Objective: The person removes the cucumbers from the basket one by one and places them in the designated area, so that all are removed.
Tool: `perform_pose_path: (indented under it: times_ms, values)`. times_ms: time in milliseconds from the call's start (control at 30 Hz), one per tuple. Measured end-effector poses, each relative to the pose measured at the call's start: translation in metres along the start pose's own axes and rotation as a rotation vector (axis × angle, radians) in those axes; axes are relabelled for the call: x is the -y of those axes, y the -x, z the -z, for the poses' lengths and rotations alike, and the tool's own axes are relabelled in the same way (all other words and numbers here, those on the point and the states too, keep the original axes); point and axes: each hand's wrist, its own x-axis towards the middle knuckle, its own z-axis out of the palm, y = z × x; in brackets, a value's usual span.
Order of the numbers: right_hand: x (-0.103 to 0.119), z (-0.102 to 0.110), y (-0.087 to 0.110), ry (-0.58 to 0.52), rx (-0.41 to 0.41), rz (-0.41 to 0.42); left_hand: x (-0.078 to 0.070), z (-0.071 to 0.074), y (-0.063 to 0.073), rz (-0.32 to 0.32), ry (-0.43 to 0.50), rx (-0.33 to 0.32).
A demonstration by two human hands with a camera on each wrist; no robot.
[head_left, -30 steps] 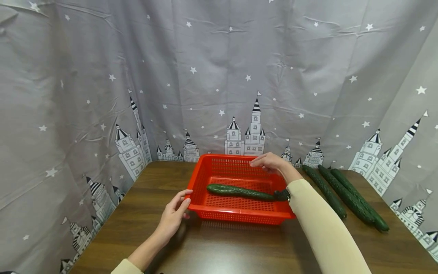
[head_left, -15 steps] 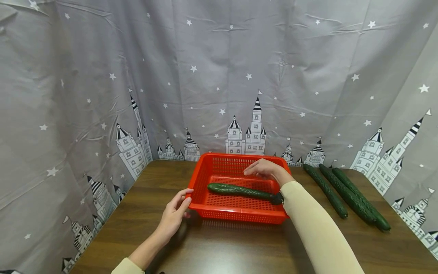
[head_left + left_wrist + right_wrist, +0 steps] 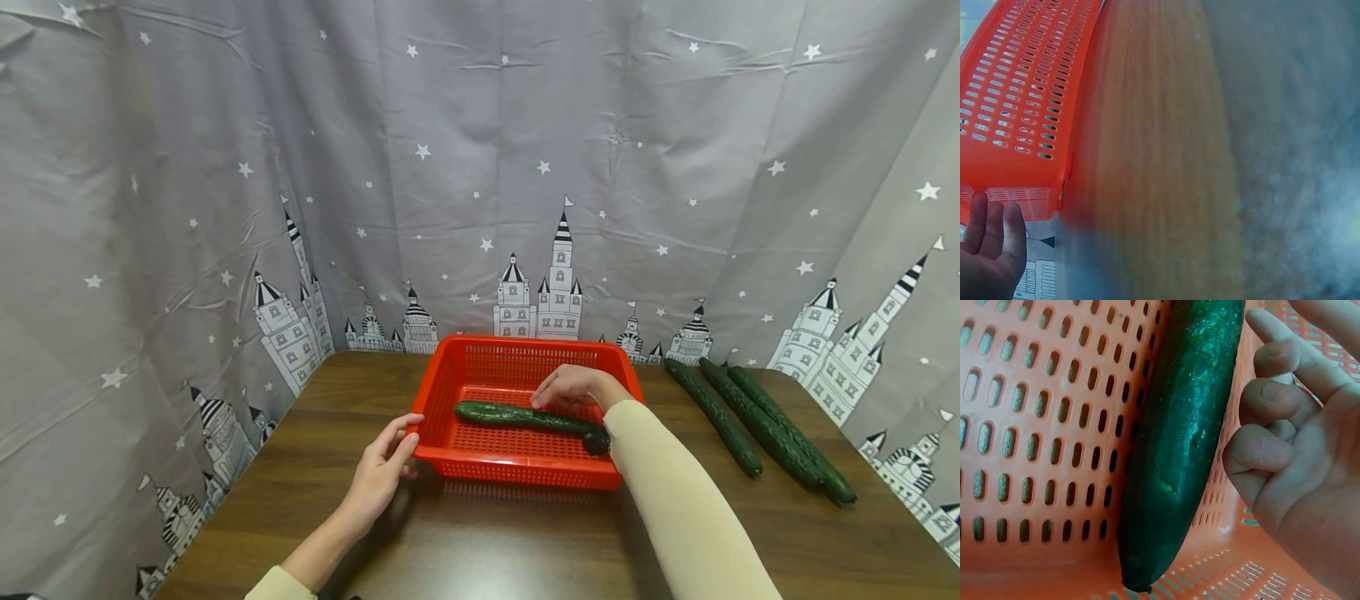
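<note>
A red plastic basket point(image 3: 525, 462) with slotted walls stands on the wooden table. One long dark green cucumber point(image 3: 510, 415) lies along its floor. My left hand point(image 3: 375, 475) grips the basket's near left corner, thumb and index finger at the rim and other fingers lower down; the left wrist view shows several fingertips against the wall. Inside the basket, my right hand point(image 3: 573, 389) hovers at the cucumber's far side. Up close, its fingers point(image 3: 1272, 403) bend loosely beside the cucumber, with a narrow gap visible and nothing held.
Several more cucumbers point(image 3: 765, 425) lie side by side on the table point(image 3: 337, 400), right of the basket. A grey curtain point(image 3: 450, 167) with printed stars and castles hangs behind and beside the table. A round black device point(image 3: 596, 442) sits at my right wrist.
My right hand has come down from the basket's back right rim toward the cucumber inside, moving slightly left and nearer. The left hand, basket and cucumbers stay in place.
</note>
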Motion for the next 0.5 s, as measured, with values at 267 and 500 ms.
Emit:
perform_pose_path:
  times_ms: [267,500]
  values:
    - [0.001,-0.006,0.000,-0.011,0.046,-0.052,0.001,-0.001,0.000,-0.009,-0.011,-0.009]
    - [0.003,-0.011,0.000,0.041,0.055,-0.093,0.004,0.000,-0.001,-0.005,-0.007,-0.003]
